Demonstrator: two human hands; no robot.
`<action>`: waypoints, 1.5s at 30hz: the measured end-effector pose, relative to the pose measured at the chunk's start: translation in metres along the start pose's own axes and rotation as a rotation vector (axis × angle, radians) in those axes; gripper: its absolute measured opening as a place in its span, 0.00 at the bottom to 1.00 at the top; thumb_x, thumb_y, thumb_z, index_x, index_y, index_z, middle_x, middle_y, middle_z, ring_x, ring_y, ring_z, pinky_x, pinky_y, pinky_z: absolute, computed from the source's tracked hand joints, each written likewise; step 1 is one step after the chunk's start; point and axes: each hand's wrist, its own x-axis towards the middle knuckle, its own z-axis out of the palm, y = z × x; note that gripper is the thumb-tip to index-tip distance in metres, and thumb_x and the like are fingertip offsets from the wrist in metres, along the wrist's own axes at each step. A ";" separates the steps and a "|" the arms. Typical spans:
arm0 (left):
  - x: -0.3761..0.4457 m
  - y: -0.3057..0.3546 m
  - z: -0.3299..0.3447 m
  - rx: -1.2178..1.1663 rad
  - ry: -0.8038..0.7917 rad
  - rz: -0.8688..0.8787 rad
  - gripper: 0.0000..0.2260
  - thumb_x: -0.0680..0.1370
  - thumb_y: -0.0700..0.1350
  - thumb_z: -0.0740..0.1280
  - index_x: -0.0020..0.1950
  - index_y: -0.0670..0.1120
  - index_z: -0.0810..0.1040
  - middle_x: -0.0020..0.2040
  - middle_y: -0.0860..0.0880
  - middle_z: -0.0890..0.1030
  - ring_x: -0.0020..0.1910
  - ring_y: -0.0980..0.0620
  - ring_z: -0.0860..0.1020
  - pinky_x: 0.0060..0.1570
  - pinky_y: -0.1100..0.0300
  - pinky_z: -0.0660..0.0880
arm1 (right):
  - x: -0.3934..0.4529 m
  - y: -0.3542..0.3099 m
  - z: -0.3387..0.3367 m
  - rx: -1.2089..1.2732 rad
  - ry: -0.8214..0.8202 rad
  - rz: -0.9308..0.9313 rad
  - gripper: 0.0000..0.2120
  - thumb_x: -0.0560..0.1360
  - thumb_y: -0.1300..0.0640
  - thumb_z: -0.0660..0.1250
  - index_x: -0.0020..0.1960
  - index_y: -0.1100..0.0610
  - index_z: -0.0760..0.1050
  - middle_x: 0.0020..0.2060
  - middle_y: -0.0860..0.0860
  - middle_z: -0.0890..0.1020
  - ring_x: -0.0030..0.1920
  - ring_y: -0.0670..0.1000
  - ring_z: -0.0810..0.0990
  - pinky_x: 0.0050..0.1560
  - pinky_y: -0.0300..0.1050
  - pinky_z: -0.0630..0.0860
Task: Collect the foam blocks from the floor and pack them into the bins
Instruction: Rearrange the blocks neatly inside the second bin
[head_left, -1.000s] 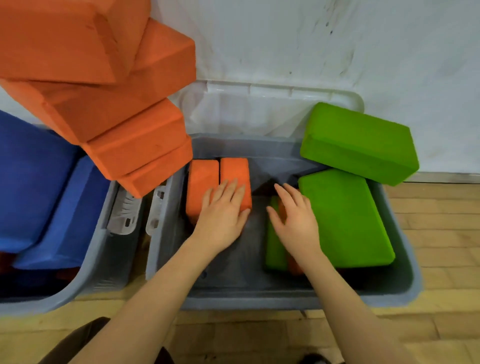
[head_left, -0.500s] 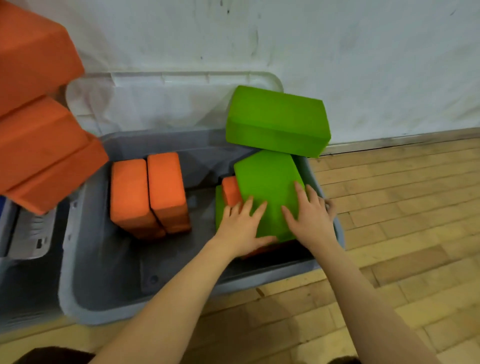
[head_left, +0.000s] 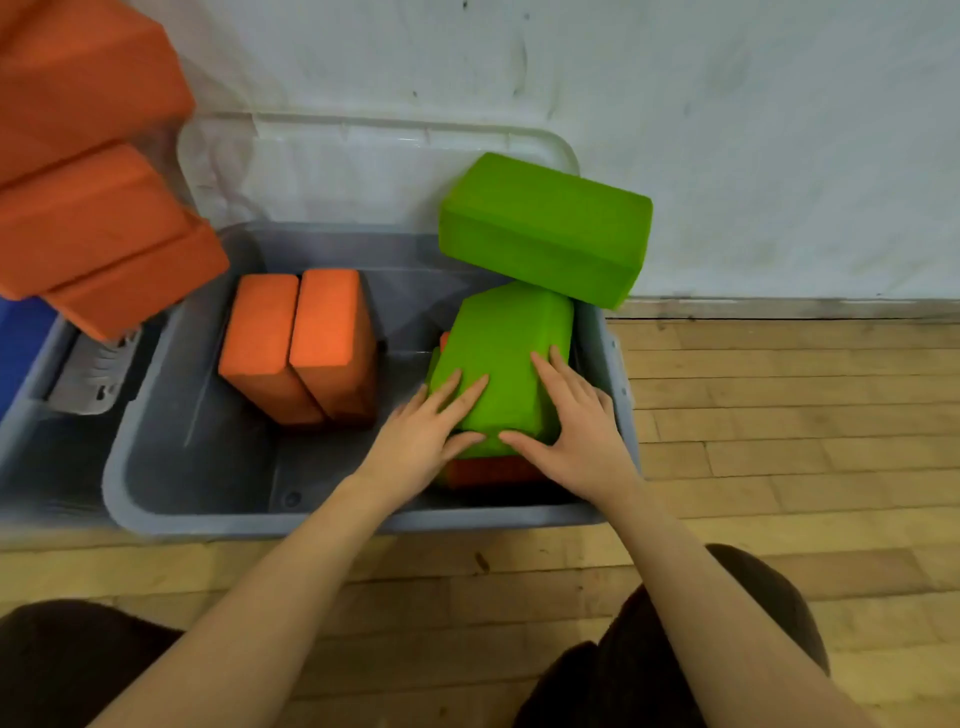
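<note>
A grey bin (head_left: 249, 512) stands on the wooden floor against the wall. At its right end lies a green foam block (head_left: 506, 343), tilted on top of an orange block (head_left: 488, 470) and another green one. My left hand (head_left: 426, 436) and my right hand (head_left: 576, 431) both grip its near end, fingers spread over the top. A second green block (head_left: 545, 234) rests above it on the bin's far right corner. Two orange blocks (head_left: 301, 338) stand upright side by side in the bin's left half.
A stack of orange blocks (head_left: 88, 171) towers at the upper left over a second grey bin (head_left: 31, 415), where a blue block (head_left: 21, 338) shows. A clear lid (head_left: 363, 156) leans on the white wall behind. Wooden floor lies to the right; my knees are at the bottom.
Both hands moved from the bin's middle to the tilted green block at the right and took hold of its near end. The view swung right, then back a little.
</note>
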 end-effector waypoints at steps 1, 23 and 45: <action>-0.001 0.000 -0.004 -0.006 0.015 -0.004 0.28 0.75 0.69 0.41 0.73 0.60 0.52 0.72 0.43 0.67 0.64 0.32 0.71 0.57 0.39 0.73 | 0.001 -0.002 -0.001 0.007 0.005 -0.010 0.42 0.69 0.29 0.56 0.76 0.48 0.54 0.76 0.53 0.57 0.73 0.55 0.60 0.70 0.57 0.59; -0.009 0.039 -0.075 0.334 0.753 -0.284 0.16 0.73 0.58 0.66 0.54 0.52 0.82 0.59 0.46 0.80 0.46 0.42 0.79 0.42 0.53 0.72 | 0.084 -0.040 -0.024 0.222 0.315 -0.165 0.27 0.75 0.39 0.55 0.65 0.52 0.75 0.64 0.51 0.77 0.62 0.55 0.75 0.60 0.51 0.70; 0.059 -0.025 -0.079 0.201 0.513 -0.615 0.17 0.67 0.57 0.70 0.52 0.50 0.84 0.58 0.45 0.79 0.45 0.37 0.78 0.44 0.48 0.71 | 0.209 -0.039 -0.004 -0.681 0.085 -0.137 0.32 0.67 0.43 0.73 0.69 0.45 0.69 0.67 0.60 0.72 0.63 0.72 0.71 0.59 0.70 0.68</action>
